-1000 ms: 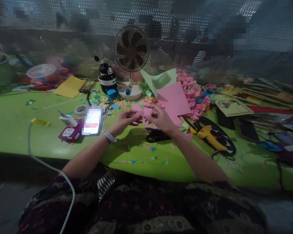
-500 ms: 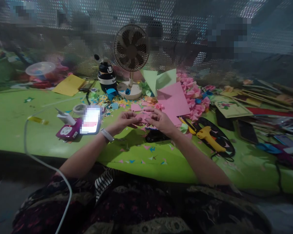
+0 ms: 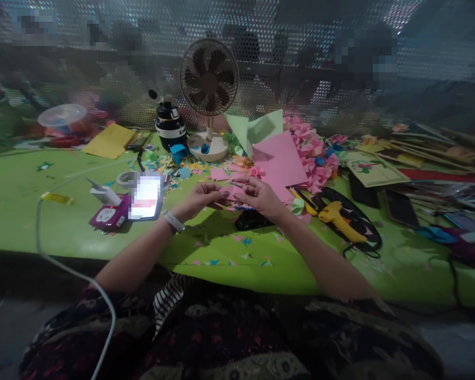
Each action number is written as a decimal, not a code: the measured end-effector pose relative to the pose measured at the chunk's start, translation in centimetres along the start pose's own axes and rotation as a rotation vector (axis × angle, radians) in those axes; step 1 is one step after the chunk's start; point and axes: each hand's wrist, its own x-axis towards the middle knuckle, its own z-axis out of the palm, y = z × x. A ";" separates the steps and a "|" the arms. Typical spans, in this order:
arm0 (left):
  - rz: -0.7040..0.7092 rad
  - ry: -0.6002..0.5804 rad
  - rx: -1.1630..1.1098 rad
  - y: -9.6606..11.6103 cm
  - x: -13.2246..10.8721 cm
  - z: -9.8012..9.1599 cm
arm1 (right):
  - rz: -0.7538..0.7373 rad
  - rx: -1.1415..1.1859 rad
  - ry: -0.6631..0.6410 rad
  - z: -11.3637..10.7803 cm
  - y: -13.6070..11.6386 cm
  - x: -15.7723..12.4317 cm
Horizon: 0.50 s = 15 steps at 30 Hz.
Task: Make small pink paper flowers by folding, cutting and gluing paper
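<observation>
Both my hands meet just above the green table point(image 3: 31, 221) at its middle. My left hand point(image 3: 200, 199) and my right hand point(image 3: 257, 196) pinch a small piece of pink paper point(image 3: 230, 191) between their fingertips, the fingers of both closed on it. A white band sits on my left wrist. A large pink sheet point(image 3: 282, 161) lies just behind my right hand. Under my right wrist rests a dark object point(image 3: 251, 220) that I cannot make out.
A lit phone point(image 3: 145, 197) leans on a purple adapter left of my hands, with a white cable trailing off the table edge. A small fan point(image 3: 209, 79) and a dark bottle point(image 3: 170, 129) stand behind. A yellow glue gun point(image 3: 338, 219), pink paper flowers point(image 3: 314, 155) and scattered paper scraps lie nearby.
The pink piece has been folded smaller between my fingertips, and my hands have drawn closer together and dropped slightly toward the table.
</observation>
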 end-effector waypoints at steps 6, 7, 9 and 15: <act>-0.029 0.039 0.064 0.5 -0.1 0.2 | 0.033 0.079 -0.011 -0.1 0.5 0.1; -0.038 0.046 0.082 0.6 -0.2 0.3 | 0.044 0.093 -0.011 -0.1 0.6 0.1; -0.053 0.046 0.119 0.9 -0.4 0.4 | 0.062 0.107 -0.011 -0.1 0.6 0.2; -0.062 0.035 0.125 1.2 -0.5 0.4 | 0.072 0.086 -0.024 -0.1 0.0 0.1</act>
